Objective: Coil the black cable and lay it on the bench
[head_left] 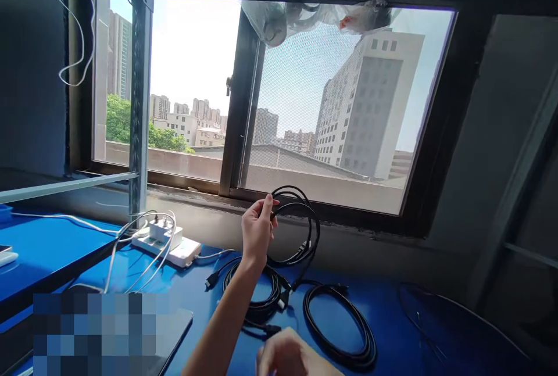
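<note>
My left hand (260,222) is raised above the blue table, closed on a coiled black cable (317,222) whose loops hang to the right of the fingers. Low in the view, my right hand (283,353) is partly cut off by the bottom edge, its fingers curled and blurred. Behind my left forearm lies a second black cable coil (275,292), partly hidden, with dark plugs near it. To the right, another coiled black cable (368,329) rests flat on the table.
At the left a white power strip (185,252) holds a plug-in adapter, with white cords looping around it. A dark flat panel (176,329) lies nearer, partly pixelated. A metal post (140,103) stands before the window, and plastic bags (270,21) hang at its top.
</note>
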Demonstrator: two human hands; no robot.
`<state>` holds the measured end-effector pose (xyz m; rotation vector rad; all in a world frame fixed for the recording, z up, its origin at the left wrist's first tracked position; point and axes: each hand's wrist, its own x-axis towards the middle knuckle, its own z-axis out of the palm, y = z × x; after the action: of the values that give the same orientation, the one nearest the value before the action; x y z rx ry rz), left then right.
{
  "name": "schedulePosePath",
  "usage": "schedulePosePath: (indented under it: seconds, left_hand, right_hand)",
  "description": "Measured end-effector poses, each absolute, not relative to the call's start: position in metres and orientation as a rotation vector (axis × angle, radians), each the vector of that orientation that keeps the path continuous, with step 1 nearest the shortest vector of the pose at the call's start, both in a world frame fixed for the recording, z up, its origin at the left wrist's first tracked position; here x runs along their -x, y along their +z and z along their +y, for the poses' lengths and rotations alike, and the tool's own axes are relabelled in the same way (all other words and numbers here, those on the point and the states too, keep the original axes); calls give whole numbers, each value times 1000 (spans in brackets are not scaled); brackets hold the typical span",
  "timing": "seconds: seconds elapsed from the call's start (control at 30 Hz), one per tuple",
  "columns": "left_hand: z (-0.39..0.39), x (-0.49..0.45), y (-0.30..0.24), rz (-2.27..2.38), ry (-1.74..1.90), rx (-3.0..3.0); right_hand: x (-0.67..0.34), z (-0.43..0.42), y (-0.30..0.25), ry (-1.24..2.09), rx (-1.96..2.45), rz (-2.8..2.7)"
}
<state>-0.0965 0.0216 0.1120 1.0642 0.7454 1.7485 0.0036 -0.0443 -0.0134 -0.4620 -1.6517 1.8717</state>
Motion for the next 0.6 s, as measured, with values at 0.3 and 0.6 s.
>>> schedulePosePath:
  seconds: [0.3, 0.6]
  left_hand:
    - [-10, 111, 128, 549, 1801, -985]
    - [-22, 125, 133, 507, 1831, -1177]
  right_hand:
    - [-16, -35, 40, 1012, 875, -1384]
    - [-15, -46, 117, 148, 1106, -1168]
